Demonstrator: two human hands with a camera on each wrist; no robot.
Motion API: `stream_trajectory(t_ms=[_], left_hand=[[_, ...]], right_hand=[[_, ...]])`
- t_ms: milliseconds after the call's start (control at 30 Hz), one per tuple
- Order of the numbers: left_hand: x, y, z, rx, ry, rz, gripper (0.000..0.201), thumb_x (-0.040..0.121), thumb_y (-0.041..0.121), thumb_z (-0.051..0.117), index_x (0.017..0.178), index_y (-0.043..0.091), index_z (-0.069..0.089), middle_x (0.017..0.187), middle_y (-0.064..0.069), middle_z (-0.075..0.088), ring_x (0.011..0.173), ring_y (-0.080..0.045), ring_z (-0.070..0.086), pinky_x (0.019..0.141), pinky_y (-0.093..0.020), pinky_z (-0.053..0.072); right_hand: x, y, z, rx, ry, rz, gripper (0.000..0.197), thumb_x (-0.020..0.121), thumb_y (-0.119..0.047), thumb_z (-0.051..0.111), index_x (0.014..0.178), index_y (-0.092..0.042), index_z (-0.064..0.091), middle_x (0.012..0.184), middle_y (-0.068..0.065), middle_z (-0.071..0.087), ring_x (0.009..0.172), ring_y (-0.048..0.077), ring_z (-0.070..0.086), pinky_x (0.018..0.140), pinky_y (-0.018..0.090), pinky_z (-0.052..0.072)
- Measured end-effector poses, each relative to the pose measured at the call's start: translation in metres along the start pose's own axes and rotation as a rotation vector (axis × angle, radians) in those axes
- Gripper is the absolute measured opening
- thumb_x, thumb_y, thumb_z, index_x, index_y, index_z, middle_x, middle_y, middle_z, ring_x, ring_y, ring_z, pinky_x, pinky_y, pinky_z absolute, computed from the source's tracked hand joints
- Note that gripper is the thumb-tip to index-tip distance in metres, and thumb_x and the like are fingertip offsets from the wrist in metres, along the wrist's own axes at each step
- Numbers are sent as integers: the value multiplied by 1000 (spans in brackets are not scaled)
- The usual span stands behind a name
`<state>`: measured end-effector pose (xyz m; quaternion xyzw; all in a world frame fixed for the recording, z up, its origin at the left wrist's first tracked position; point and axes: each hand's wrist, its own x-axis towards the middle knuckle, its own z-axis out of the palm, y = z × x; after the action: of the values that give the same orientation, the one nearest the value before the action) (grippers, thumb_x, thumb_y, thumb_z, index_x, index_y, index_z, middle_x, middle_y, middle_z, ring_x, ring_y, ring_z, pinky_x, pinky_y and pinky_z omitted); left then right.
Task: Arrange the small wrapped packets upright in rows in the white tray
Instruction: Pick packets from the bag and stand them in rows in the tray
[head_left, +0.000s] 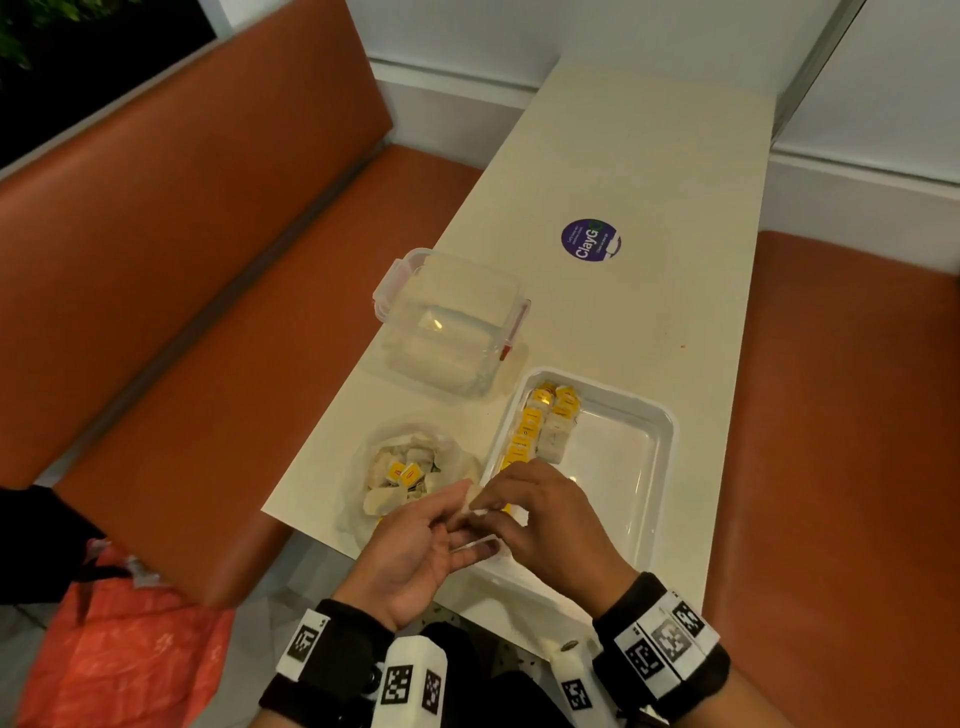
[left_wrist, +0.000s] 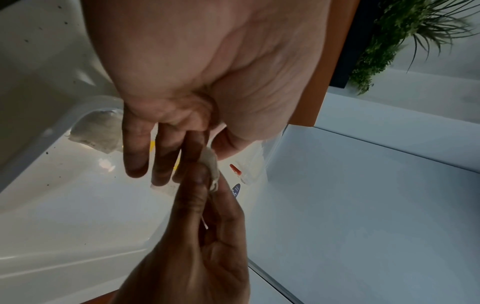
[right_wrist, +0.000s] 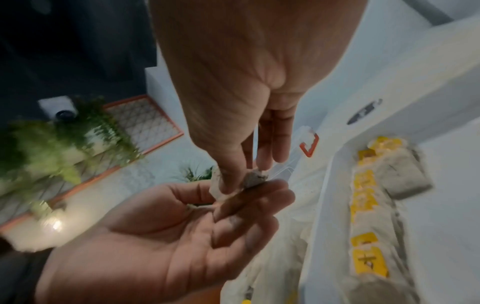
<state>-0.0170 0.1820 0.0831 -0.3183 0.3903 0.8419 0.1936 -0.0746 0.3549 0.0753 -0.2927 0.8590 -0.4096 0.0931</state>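
two hands meet over the near left corner of the white tray (head_left: 652, 499), both on one small packet (head_left: 475, 503). the right hand (head_left: 540, 525) pinches it between thumb and fingertips, a narrow grip, its other fingers loosely straight. the left hand (head_left: 415, 551) lies palm up beneath, its fingertips touching the same packet; the wrist views show thumb and forefinger closing on it. two rows of packets (head_left: 540, 428) with yellow labels stand along the tray's left side. left of the tray on the worktop (head_left: 649, 171), a clear bag (head_left: 410, 473) holds more loose packets, with a clear lidded box (head_left: 452, 322) beyond it.
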Motion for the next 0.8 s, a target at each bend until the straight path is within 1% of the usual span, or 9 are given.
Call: stream_trajectory(t_ms=[67,167,233,300,400,467,533,633,800], left_hand=[[2,3,-4,12,77,7,37,105,29,57,129,3,67,125,-22,74,114,-35,73,105,-53,53],[11,8,-17,237,284,107,28,105,32,60,123,13,72,114,-9,80,110,-27,75,97,-42,57],[21,11,-35,486,430,215,18,102,28,66,117,23,76,111,3,79,109,-18,73,93,-36,58],[31,14,-54,802,527,310,14,99,23,69,105,34,76,111,14,75,107,-11,70,95,-37,58],[42,18,-70,1103,624,423,27,99,15,64,94,42,70,108,10,70,92,-8,67,84,-40,60],[47,20,-77,1206,648,465,32,99,11,61,94,41,69,107,11,65,93,-12,64,83,-37,55],[51,21,-85,1291,625,458,33,97,8,60,97,39,69,107,14,62,105,-16,61,89,-34,49],[54,21,-92,1388,565,413,26,96,16,66,117,30,72,118,10,65,118,-20,59,96,-29,43],[54,24,-90,1509,454,253,46,95,35,72,139,25,63,136,5,63,128,-22,55,106,-34,44]], right_hand=[[4,5,-3,197,56,199,2,90,-33,79,91,-33,80,89,-18,73,88,3,65,76,18,50],[10,27,-10,371,134,451,4,86,-31,83,87,-29,81,87,-19,77,83,0,71,78,16,53],[14,50,-12,486,175,585,6,85,-28,85,88,-25,81,87,-11,79,85,6,74,86,26,58],[18,72,-13,531,212,669,6,85,-24,85,89,-22,80,87,-5,80,87,14,76,88,33,60],[27,98,-12,486,254,725,7,84,-22,86,87,-21,79,84,-3,80,84,15,76,79,32,57],[32,111,-9,466,260,764,8,84,-20,86,87,-21,78,83,-1,79,81,15,74,78,33,57],[36,123,-4,452,262,802,9,83,-19,87,86,-21,79,83,1,79,84,20,75,85,39,61],[40,134,4,447,269,842,10,82,-17,87,85,-22,79,83,3,79,82,22,74,89,43,62],[43,139,10,377,336,843,10,83,-21,87,86,-22,78,86,0,77,87,20,73,83,29,58]])
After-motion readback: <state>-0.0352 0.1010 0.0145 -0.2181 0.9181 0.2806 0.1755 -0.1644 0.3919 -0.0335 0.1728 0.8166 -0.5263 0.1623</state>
